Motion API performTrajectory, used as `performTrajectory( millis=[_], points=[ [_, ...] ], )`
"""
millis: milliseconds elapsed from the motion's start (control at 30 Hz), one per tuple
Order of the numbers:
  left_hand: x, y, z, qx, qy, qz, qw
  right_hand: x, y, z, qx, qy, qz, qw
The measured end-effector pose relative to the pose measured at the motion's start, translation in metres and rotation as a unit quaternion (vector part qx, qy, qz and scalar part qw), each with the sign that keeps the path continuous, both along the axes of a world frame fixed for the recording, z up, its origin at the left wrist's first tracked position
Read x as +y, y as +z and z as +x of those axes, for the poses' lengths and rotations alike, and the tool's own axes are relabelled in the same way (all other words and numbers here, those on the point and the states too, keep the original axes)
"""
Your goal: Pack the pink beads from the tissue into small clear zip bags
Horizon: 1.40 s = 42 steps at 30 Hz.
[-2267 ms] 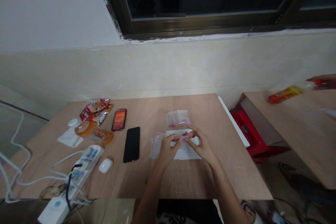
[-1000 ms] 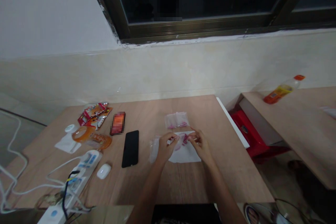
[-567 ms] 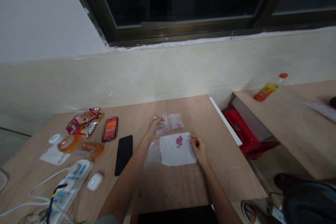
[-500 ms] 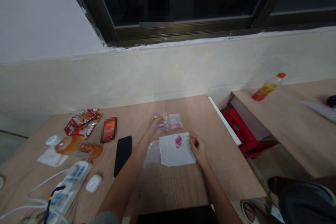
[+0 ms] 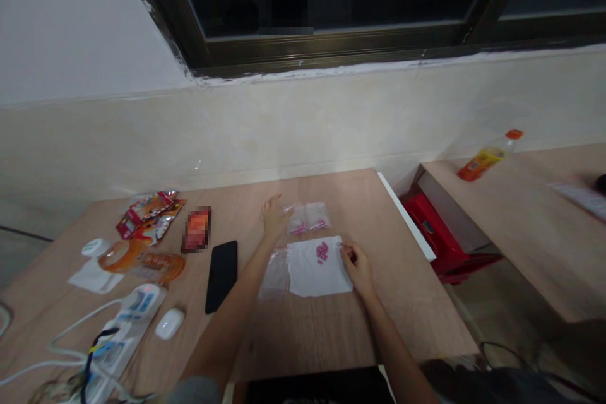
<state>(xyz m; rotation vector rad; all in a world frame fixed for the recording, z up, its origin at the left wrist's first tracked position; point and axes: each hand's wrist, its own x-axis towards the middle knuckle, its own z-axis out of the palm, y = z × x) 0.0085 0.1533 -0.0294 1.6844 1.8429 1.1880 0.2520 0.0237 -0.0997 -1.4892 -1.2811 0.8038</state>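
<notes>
My left hand [image 5: 274, 217] is open beside two small clear plastic bags, its fingers spread and its thumb close to the nearer one. The left bag [image 5: 297, 221] and the right bag [image 5: 317, 216] lie side by side, with small pink pieces in their lower parts. Just below them a white tissue [image 5: 312, 281] is spread flat, and a cluster of pink bead-like pieces [image 5: 322, 251] rests on its upper right. At the tissue's right edge my right hand [image 5: 358, 268] is closed in a pinch. An empty-looking clear bag [image 5: 275, 274] lies along the tissue's left side.
On the left are a black phone [image 5: 221, 274], a blurred red item [image 5: 196, 229], snack packets [image 5: 150, 218], an orange bottle [image 5: 142, 262], a white case [image 5: 169, 323] and a power strip [image 5: 125, 334] with cables. Another table [image 5: 530, 202] bears a drink bottle [image 5: 487, 156].
My left hand has let go of the left bag and drawn slightly left, its fingers spreading. That bag now lies flat against the other. My right hand stays at the tissue's edge.
</notes>
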Motion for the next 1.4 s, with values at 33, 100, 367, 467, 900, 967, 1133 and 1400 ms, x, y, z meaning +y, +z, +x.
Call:
performTrajectory(
  millis=[33, 100, 367, 467, 900, 967, 1133, 1400],
  points=[
    [-0.010, -0.001, -0.006, 0.035, 0.006, 0.004, 0.999, 0.000, 0.000, 0.000, -0.003, 0.001, -0.001, 1.000],
    [-0.036, -0.003, -0.017, 0.071, 0.027, 0.004, 0.997, 0.000, -0.001, 0.000, -0.008, 0.005, -0.002, 1.000],
    [-0.132, -0.011, -0.007, 0.225, 0.124, -0.071, 0.964, -0.001, -0.001, 0.001, -0.010, 0.007, -0.011, 1.000],
    [-0.140, -0.013, 0.008, 0.255, 0.151, -0.103, 0.950, -0.001, -0.002, 0.001, -0.012, 0.008, -0.012, 1.000],
    [-0.141, -0.015, 0.023, 0.290, 0.157, -0.143, 0.933, 0.001, -0.002, 0.001, -0.032, 0.015, -0.013, 0.999],
    [-0.141, -0.014, 0.023, 0.289, 0.159, -0.139, 0.934, 0.001, -0.002, 0.001, -0.033, 0.016, -0.013, 0.999],
    [-0.141, -0.011, 0.024, 0.287, 0.151, -0.143, 0.935, 0.001, 0.001, 0.001, -0.050, 0.024, -0.015, 0.998],
    [-0.143, 0.004, 0.022, 0.238, 0.055, -0.102, 0.964, 0.002, 0.013, -0.006, -0.140, 0.093, -0.020, 0.986]
  ],
)
